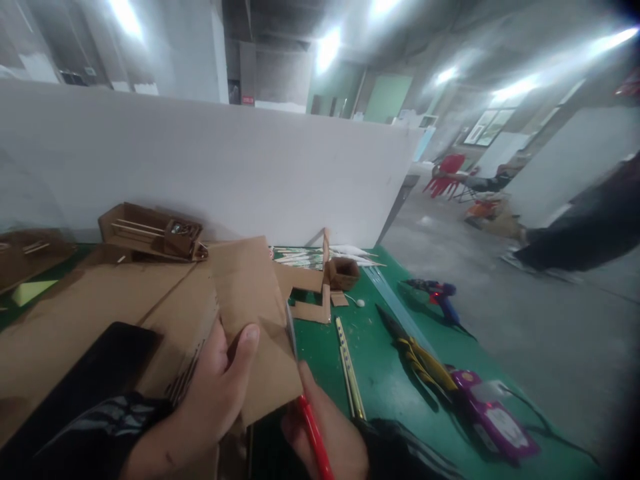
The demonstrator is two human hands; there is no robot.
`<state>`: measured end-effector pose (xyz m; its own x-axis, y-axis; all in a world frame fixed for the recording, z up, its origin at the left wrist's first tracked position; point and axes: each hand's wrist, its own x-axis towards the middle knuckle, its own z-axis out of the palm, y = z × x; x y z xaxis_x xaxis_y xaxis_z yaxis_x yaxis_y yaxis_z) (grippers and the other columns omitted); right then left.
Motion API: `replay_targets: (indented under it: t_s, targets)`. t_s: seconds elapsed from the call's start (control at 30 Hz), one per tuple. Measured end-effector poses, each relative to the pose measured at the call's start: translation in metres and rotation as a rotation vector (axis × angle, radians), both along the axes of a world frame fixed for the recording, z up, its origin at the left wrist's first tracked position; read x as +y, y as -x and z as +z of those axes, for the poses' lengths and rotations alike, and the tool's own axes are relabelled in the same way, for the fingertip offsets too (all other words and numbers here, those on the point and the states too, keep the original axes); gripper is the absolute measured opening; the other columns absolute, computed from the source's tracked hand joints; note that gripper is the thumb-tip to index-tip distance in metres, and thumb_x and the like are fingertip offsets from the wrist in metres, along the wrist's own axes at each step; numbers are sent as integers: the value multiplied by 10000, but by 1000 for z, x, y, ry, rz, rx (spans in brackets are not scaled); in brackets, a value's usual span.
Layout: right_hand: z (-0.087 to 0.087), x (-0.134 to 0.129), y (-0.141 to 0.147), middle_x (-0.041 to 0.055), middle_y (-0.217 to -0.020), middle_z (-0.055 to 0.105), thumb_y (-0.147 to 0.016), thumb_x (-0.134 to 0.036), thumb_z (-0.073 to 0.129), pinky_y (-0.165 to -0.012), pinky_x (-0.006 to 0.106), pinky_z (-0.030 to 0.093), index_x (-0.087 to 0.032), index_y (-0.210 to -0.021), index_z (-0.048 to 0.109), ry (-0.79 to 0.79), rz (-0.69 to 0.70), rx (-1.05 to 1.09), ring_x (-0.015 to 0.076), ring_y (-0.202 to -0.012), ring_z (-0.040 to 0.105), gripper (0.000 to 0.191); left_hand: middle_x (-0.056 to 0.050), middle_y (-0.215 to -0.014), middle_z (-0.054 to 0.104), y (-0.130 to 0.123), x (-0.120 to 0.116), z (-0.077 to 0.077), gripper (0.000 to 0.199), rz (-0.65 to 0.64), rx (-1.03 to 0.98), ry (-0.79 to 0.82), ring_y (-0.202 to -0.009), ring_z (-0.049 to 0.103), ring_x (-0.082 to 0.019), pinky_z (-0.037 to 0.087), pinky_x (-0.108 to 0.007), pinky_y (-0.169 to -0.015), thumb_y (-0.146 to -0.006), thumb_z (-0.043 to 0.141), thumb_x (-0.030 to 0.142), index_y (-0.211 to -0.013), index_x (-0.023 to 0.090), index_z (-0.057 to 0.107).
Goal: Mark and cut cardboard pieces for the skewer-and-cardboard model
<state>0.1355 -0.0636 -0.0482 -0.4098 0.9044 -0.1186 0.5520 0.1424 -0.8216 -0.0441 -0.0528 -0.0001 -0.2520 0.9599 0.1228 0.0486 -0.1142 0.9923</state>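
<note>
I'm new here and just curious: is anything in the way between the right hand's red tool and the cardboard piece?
Nothing visible. The red tool, held in the right hand, is right by the right-hand edge of the cardboard piece. The left hand grips the opposite edge, out of the way.

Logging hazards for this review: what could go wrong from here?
The red utility knife in the right hand has its blade along the edge of the cardboard piece that the left hand grips; a slip might cut that hand. What looks like a glue gun, its red light on, lies near the edge of the green table and could be knocked off.
</note>
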Motion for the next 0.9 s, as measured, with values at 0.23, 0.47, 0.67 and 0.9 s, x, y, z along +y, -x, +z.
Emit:
replay_targets:
  t_s: [0.23,0.47,0.67,0.9]
  targets:
    - [-8,-4,6,53,-909,717,-842,-174,531,-722,261,533,-213,-1139,574,-73,-66,-30,206,-810,685,302,-91,-1082,714,1,1,5,452,36,8,18,-1033,683,-267,532,-431,-976,-921,560,481,-1268,194,522]
    - [-18,-11,15,70,-917,712,-842,-208,552,-692,293,508,-232,-1142,581,-51,-165,-212,264,-873,687,303,-96,-1158,692,4,6,9,462,204,150,-74,-1142,636,-291,510,-407,-1003,-900,559,495,-1249,192,564]
    - [-36,-4,13,53,-814,696,-880,-275,567,-542,237,409,-228,-1042,576,-91,-119,-181,215,-717,679,169,-85,-1228,661,7,6,12,428,250,219,-48,-1217,583,-289,441,-410,-1074,-918,519,503,-1233,215,545]
    - [-37,1,7,34,-766,673,-918,-332,537,-469,222,332,-233,-1031,558,-58,-88,-147,187,-614,648,151,-84,-1190,683,13,10,12,405,244,180,-66,-1163,625,-289,522,-382,-962,-910,530,514,-1186,217,543]
